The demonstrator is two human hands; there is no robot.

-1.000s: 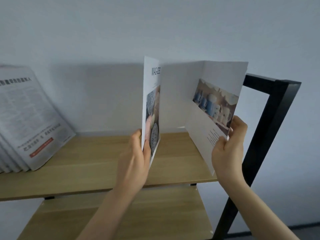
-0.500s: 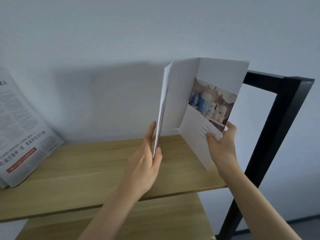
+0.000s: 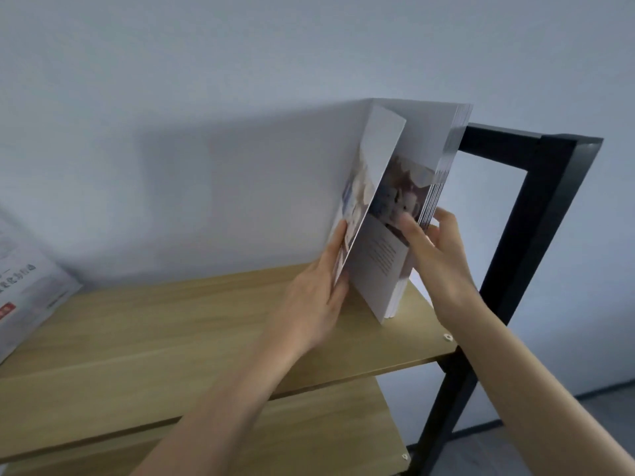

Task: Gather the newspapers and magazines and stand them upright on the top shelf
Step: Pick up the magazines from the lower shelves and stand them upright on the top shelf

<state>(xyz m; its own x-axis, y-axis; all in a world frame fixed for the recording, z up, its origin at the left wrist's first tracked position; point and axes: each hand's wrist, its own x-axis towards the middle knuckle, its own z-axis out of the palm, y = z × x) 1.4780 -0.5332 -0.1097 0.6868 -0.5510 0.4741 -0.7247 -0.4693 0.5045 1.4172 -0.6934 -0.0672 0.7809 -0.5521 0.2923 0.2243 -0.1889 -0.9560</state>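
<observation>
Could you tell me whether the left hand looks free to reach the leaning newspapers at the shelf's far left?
Probably not yet: the left hand grips the white magazines, though bare wooden shelf lies before the grey printed newspapers.

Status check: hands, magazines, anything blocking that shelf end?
Left hand grips loose magazine. Right hand pinches magazine stack upright on top shelf by black frame. Newspapers lean far left, nothing blocking.
</observation>
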